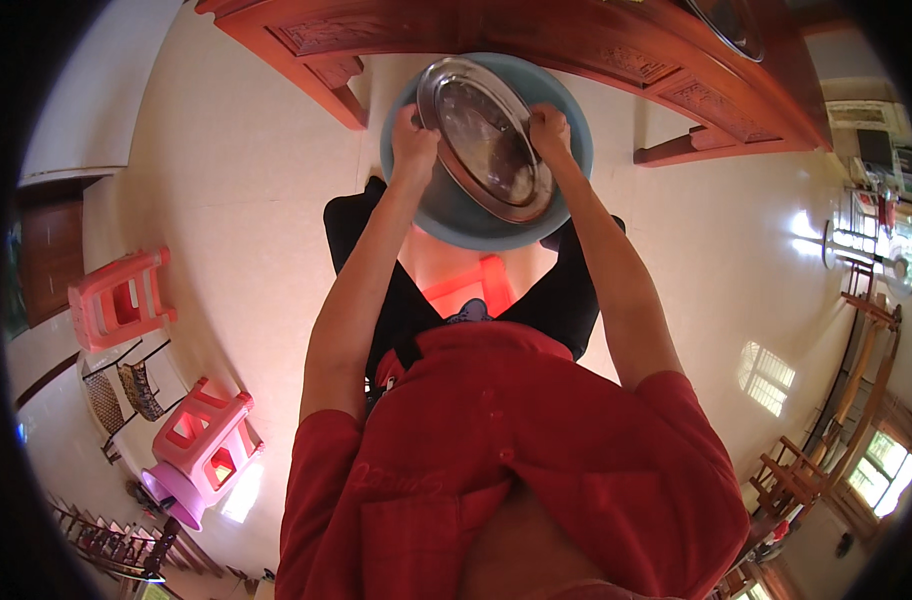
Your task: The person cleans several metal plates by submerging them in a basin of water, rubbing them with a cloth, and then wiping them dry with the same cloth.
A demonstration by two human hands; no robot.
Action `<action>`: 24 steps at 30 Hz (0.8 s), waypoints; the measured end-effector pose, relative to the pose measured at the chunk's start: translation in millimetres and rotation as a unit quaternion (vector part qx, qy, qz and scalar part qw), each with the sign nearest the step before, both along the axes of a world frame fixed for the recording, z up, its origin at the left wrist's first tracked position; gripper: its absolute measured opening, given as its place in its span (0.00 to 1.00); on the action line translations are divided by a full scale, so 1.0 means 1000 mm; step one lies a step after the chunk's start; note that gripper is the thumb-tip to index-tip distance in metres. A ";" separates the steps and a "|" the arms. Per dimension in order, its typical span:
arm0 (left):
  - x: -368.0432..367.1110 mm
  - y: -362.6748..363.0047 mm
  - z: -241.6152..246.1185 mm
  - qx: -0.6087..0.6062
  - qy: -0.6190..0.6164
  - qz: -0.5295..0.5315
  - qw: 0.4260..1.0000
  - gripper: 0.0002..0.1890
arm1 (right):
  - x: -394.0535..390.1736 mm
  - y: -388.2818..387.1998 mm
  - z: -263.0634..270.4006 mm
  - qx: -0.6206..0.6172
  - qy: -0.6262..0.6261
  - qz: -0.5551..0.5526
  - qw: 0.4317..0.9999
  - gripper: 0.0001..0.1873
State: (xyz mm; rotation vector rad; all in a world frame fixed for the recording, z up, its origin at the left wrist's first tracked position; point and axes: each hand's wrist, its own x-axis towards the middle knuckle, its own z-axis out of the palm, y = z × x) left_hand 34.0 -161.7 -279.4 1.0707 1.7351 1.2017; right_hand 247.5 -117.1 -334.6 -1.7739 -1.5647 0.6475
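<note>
Both my hands hold an oval stainless steel tray (486, 142) by its rim, over a blue-green basin (576, 172) on the floor between my knees. The tray is slanted, its far end toward the left. My left hand (414, 146) grips the left rim, and my right hand (552, 133) the right rim. Wet-looking smears and reflections show on the shiny inner face. What lies in the basin beneath the tray is hidden from me.
A carved red-brown wooden table (561, 45) stands just beyond the basin, with a round-edged metal dish (733, 26) on top. Pink plastic stools (122, 300) and a purple basin (178, 495) are on the left. A standing fan (876, 255) and wooden furniture (793, 472) line the right.
</note>
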 end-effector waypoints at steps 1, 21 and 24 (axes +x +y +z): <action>0.006 -0.003 0.017 0.056 0.047 0.008 0.997 0.16 | -0.001 0.003 0.001 0.008 0.020 -0.010 1.000 0.09; -0.001 -0.046 0.051 0.175 -0.005 -0.011 0.985 0.11 | -0.014 -0.028 0.010 -0.027 0.157 0.077 0.984 0.22; 0.007 -0.054 0.059 0.183 0.065 0.013 0.981 0.13 | -0.009 -0.053 0.001 0.070 -0.056 0.161 0.983 0.23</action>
